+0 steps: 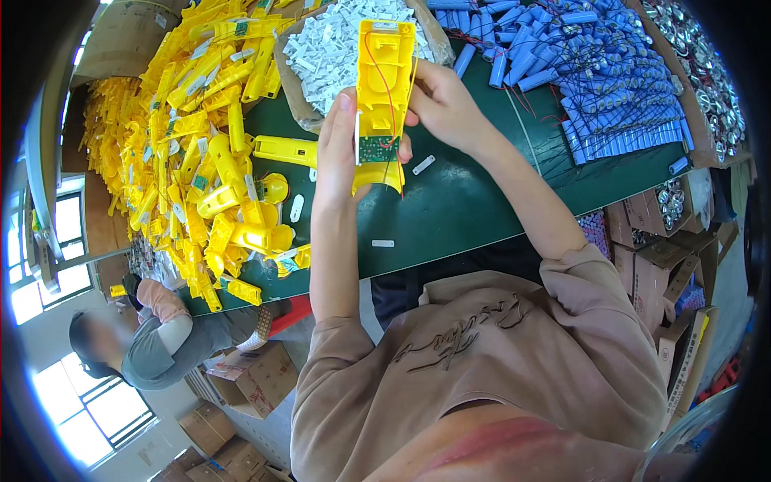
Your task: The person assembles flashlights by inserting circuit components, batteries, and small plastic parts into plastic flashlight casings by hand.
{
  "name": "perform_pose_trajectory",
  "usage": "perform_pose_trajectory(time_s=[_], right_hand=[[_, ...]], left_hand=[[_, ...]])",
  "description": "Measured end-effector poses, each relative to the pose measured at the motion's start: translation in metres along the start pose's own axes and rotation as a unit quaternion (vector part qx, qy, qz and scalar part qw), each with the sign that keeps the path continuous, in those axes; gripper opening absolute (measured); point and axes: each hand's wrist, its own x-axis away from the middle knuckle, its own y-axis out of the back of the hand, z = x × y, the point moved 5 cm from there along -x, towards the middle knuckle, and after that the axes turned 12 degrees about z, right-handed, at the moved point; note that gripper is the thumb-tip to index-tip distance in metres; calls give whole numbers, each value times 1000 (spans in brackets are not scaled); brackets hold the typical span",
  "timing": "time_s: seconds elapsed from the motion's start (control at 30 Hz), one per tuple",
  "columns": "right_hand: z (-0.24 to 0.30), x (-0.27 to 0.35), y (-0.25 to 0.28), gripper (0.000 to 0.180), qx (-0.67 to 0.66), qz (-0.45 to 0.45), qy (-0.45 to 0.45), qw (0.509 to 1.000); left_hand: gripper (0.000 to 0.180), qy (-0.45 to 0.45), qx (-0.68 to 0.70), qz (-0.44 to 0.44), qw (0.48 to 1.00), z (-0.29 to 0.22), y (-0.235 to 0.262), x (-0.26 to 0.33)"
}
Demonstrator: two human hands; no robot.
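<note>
A: Hands first: what were they on?

B: Both gripped one open yellow plastic casing half, long and trough-shaped, held upright over the dark green tabletop. The left hand clasped its left edge with fingers stretched up along the side; the right hand pinched its right edge near the middle.

A: And inside the casing?

B: A small green circuit board sat low in the shell, with a thin red wire looping up the cavity.

A: So which step was that?

B: By my reading, the fitting of board and wire into the shell. The next move would have called for a steady left grip while the right fingertips pressed the wire flat into its channel, with care not to tug it off the board.

A: Anything close by?

B: A heap of yellow plastic housings lay to the left, a cardboard tray of small white plastic pieces sat just behind the casing, and blue cylindrical battery cells with wires lay to the right. Another person in a grey sleeve sat at the lower left, well apart
</note>
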Motion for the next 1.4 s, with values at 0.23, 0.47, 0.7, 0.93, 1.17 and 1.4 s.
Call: perform_pose_trajectory(time_s=[0.23,0.47,0.7,0.93,1.17,1.4], right_hand=[[-12,-3,-2,26,-42,51,-61,996],[-25,-4,5,32,-35,59,-102,992],[-23,1,9,31,-127,41,-165,977],[-30,0,5,38,-114,39,-138,983],[-28,-6,13,30,-50,47,-74,995],[-16,1,-2,14,187,-85,27,978]], left_hand=[[43,20,-78,-73,994,15,13,-4],[46,8,-55,-57,997,27,12,-9],[49,-50,-73,-14,996,35,9,-14],[52,-27,-41,-14,999,47,12,-7],[48,-59,-4,-35,998,43,24,1],[45,-126,-202,-166,957,36,33,5]])
